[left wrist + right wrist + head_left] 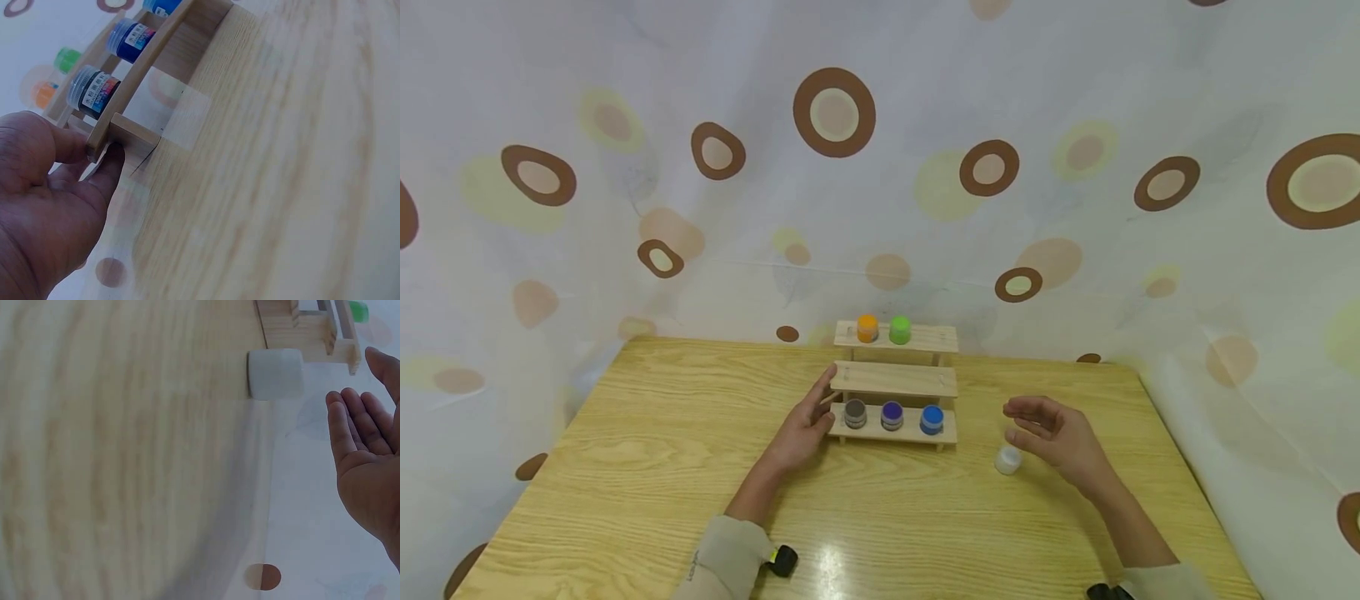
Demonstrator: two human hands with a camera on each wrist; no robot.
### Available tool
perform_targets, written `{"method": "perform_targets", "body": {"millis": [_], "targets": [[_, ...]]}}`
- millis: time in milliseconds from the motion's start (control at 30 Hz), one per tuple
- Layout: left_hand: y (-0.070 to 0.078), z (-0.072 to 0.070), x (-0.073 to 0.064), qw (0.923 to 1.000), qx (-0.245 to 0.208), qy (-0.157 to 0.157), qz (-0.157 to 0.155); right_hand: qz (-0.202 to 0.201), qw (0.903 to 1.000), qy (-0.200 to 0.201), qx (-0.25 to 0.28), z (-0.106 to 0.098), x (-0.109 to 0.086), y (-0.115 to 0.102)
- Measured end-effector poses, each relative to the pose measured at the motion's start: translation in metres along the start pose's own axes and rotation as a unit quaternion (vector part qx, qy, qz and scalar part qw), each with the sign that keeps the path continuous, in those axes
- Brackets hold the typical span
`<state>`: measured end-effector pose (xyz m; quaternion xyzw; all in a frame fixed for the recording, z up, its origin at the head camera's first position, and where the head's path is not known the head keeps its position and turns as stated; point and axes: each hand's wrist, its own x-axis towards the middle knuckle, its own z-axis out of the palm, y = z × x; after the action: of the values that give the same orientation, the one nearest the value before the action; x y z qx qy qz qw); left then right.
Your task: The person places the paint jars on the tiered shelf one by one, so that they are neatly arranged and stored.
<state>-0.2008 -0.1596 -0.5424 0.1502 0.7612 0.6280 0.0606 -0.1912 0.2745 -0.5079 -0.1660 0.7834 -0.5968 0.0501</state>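
A three-tier wooden rack (895, 379) stands toward the back of the table. My left hand (801, 431) holds its left end, the thumb and a finger about the end of the lowest shelf in the left wrist view. That shelf carries a dark grey jar (855, 414), a purple jar (892, 416) and a blue jar (932, 420). An orange jar (867, 328) and a green jar (900, 330) sit on the top shelf. Right of the rack, a small white jar (1008, 459) stands on the table. My right hand (1060, 442) hovers beside it, fingers loosely bent, apart from the jar.
The wood-grain table (880, 517) reaches back to a pale patterned sheet (895, 225), which also rises at both sides. The middle shelf (895, 379) lies between the two shelves that carry jars. Black wrist straps (783, 561) sit near both sleeves.
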Motion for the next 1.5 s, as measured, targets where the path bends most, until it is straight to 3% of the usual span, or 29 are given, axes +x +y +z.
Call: {"method": "perform_targets", "body": {"millis": [667, 933, 1133, 1500], "targets": [[-0.004, 0.000, -0.001, 1.0000, 0.004, 0.005, -0.006, 0.077, 0.9920, -0.099, -0.017, 0.005, -0.007, 0.026], [-0.004, 0.001, -0.001, 0.9999, 0.013, 0.010, 0.004, 0.053, 0.9900, -0.129, -0.019, 0.001, -0.009, 0.027], [-0.002, 0.001, 0.000, 0.9998, 0.016, 0.007, 0.003, 0.042, 0.9905, -0.129, -0.024, 0.001, -0.009, 0.027], [-0.001, 0.002, 0.001, 1.0000, 0.005, 0.003, 0.002, 0.022, 0.9933, -0.081, -0.079, -0.002, 0.001, 0.007]]}}
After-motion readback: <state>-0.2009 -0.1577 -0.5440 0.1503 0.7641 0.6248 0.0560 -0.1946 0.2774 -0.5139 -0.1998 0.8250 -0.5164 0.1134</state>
